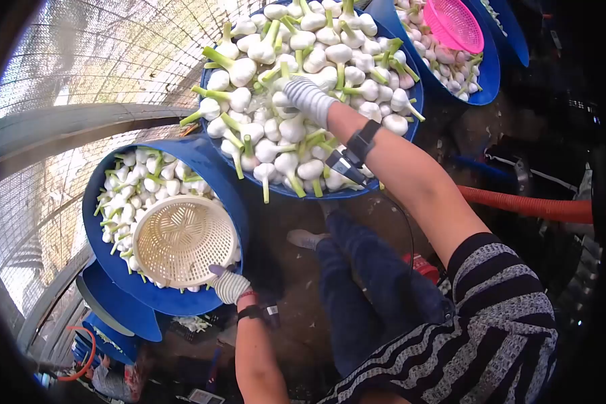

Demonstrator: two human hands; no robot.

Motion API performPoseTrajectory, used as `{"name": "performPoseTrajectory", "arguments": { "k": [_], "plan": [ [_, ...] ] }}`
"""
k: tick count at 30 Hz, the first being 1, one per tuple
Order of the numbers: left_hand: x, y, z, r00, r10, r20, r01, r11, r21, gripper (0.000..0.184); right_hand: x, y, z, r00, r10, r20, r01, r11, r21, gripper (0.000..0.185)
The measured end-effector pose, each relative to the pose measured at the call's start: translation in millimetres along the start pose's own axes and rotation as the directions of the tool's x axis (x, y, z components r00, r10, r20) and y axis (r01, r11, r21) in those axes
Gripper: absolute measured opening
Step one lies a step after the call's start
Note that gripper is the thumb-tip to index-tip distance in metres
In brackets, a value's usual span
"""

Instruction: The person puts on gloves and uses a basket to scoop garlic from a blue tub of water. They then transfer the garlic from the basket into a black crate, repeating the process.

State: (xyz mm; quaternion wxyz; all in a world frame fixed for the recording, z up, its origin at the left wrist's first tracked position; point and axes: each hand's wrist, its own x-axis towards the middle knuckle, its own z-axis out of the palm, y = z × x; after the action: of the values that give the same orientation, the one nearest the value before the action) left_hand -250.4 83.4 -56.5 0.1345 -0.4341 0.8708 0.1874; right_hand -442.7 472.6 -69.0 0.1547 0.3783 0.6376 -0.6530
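My left hand (230, 285), in a striped glove, grips the lower right rim of a cream plastic basket (185, 242). That basket rests on garlic bulbs (138, 178) inside a blue tub (225, 178). Higher up, my right hand (306, 95), gloved too, reaches into a heap of garlic with green stems (286, 131) that fills a second blue tub (363, 192). Its fingers lie among the bulbs, and their tips are hidden, so what they hold cannot be made out.
A third blue tub (489, 77) at the upper right holds garlic and a pink basket (456, 25). An orange hose (525, 203) runs at the right. Netting (114, 60) lines the left. More blue tubs and a person (111, 380) are at the lower left.
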Motion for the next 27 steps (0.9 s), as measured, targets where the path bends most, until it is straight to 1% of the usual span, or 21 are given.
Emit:
{"name": "performPoseTrajectory", "arguments": {
  "k": [1, 2, 3, 4, 5, 7, 8, 9, 11, 12, 13, 14, 15, 16, 17, 19, 20, 22, 24, 26, 27],
  "plan": [
    [-1.4, 1.4, -0.9, 1.000, 0.003, 0.008, -0.003, 1.000, -0.002, 0.078, -18.4, 0.7, -8.8, 0.991, 0.134, 0.015, -0.128, 0.895, 0.427, 0.036],
    [-3.4, 3.6, -1.9, 1.000, -0.004, -0.002, 0.004, 1.000, -0.006, 0.078, -26.0, 6.4, -25.0, 0.991, 0.137, 0.001, -0.124, 0.895, 0.429, 0.036],
    [-5.7, 8.6, -3.2, 1.000, -0.007, -0.014, 0.007, 1.000, -0.009, 0.077, -33.0, 12.7, -41.0, 0.964, 0.101, 0.247, -0.238, 0.744, 0.624, 0.031],
    [-13.1, 17.8, -6.9, 0.998, 0.025, -0.052, -0.023, 0.998, 0.052, 0.076, -37.1, 18.0, -51.9, 0.887, -0.008, 0.462, -0.382, 0.550, 0.743, 0.027],
    [-8.9, 12.5, -2.9, 0.998, 0.036, -0.051, -0.033, 0.998, 0.057, 0.076, -39.3, 24.0, -57.6, 0.890, -0.011, 0.456, -0.378, 0.542, 0.751, 0.027],
    [-4.6, 6.2, 1.6, 0.996, 0.052, -0.075, -0.056, 0.997, -0.052, 0.079, -52.7, 27.9, -62.9, 0.863, -0.205, 0.463, -0.349, 0.421, 0.837, 0.026],
    [-4.6, 2.3, 3.4, 0.994, 0.079, -0.069, -0.086, 0.991, -0.106, 0.080, -58.4, 29.6, -64.4, 0.886, -0.161, 0.435, -0.351, 0.381, 0.855, 0.026],
    [-1.8, 0.3, 4.3, 0.994, 0.089, -0.066, -0.095, 0.990, -0.099, 0.080, -61.5, 33.5, -66.5, 0.890, -0.161, 0.427, -0.346, 0.373, 0.861, 0.026],
    [5.8, -7.5, 4.8, 0.997, 0.074, -0.012, -0.074, 0.997, -0.030, 0.080, -69.0, 41.2, -70.0, 0.904, -0.184, 0.385, -0.218, 0.577, 0.787, 0.027],
    [-3.0, 1.3, 1.2, 0.999, 0.052, 0.002, -0.052, 0.993, -0.103, 0.079, -81.2, 32.5, -68.1, 0.941, -0.049, 0.335, -0.241, 0.600, 0.763, 0.027],
    [-2.1, -1.2, 2.4, 0.998, 0.056, 0.004, -0.055, 0.993, -0.102, 0.079, -75.9, 42.4, -74.3, 0.942, -0.049, 0.331, -0.238, 0.598, 0.765, 0.027],
    [0.9, -4.7, 4.6, 0.998, 0.065, 0.001, -0.064, 0.986, -0.155, 0.079, -65.6, 55.9, -83.3, 0.848, -0.148, 0.509, -0.376, 0.510, 0.774, 0.026],
    [-1.9, -1.0, 3.9, 0.997, 0.074, -0.004, -0.073, 0.976, -0.207, 0.080, -65.8, 55.5, -87.1, 0.713, -0.264, 0.649, -0.515, 0.431, 0.741, 0.026],
    [-6.7, 1.7, 4.7, 0.992, 0.095, -0.079, -0.109, 0.975, -0.193, 0.079, -68.7, 57.9, -87.9, 0.781, -0.165, 0.602, -0.472, 0.475, 0.743, 0.029],
    [-10.8, 4.4, 4.0, 0.992, 0.099, -0.076, -0.112, 0.975, -0.194, 0.079, -71.6, 61.2, -85.2, 0.784, -0.166, 0.598, -0.468, 0.475, 0.745, 0.029],
    [-18.7, 11.2, -1.9, 0.993, 0.096, -0.062, -0.106, 0.979, -0.175, 0.078, -82.9, 57.2, -70.4, 0.931, -0.085, 0.355, -0.287, 0.431, 0.856, 0.030],
    [-17.6, 9.8, -1.3, 0.993, 0.098, -0.063, -0.108, 0.979, -0.174, 0.078, -87.5, 55.2, -66.2, 0.946, -0.061, 0.318, -0.271, 0.389, 0.881, 0.031],
    [-15.4, 6.2, 0.9, 0.990, 0.112, -0.089, -0.127, 0.975, -0.182, 0.078, -94.0, 55.8, -63.7, 0.946, -0.074, 0.317, -0.272, 0.357, 0.893, 0.031],
    [-14.6, 4.2, 1.2, 0.992, 0.110, -0.066, -0.122, 0.972, -0.203, 0.078, -101.1, 57.1, -63.0, 0.946, -0.085, 0.313, -0.270, 0.324, 0.907, 0.031],
    [-14.5, 5.2, -0.4, 0.993, 0.107, -0.044, -0.114, 0.967, -0.227, 0.078, -106.4, 56.3, -62.7, 0.971, 0.098, 0.216, -0.224, 0.683, 0.695, 0.042],
    [-15.0, 6.3, -2.6, 0.996, 0.094, -0.015, -0.095, 0.976, -0.196, 0.078, -100.3, 59.3, -61.7, 0.971, 0.095, 0.217, -0.223, 0.683, 0.696, 0.042]
  ]
}}
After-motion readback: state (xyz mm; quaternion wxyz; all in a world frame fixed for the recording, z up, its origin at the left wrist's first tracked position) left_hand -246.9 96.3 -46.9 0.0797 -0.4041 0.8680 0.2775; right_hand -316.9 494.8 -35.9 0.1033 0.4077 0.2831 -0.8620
